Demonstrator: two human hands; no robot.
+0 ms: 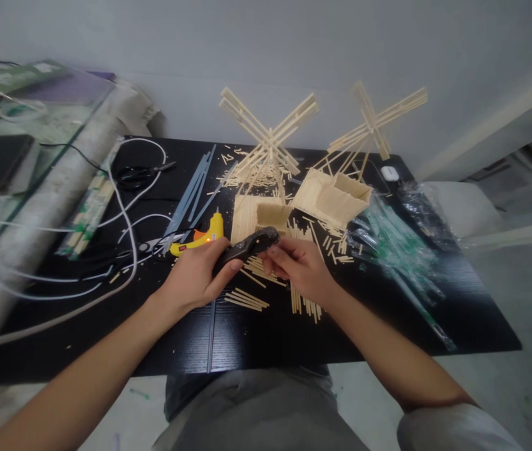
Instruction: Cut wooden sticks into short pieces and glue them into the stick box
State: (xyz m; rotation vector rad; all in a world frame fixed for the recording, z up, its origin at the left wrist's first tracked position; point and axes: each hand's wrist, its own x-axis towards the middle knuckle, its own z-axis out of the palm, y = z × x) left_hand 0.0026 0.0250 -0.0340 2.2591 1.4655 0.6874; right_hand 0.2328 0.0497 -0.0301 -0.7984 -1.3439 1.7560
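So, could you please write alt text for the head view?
Left hand grips a dark tool while the right hand touches its tip, over loose wooden sticks on a black table. Two stick windmill models stand behind.

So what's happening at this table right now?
A person sits at a black table, making models out of thin wooden sticks. The left hand holds a dark cutter-like tool, and the right hand touches its tip. Loose sticks lie under the hands. Behind them stand two stick windmill models. A yellow glue gun lies to the left, near scissors and white cables.
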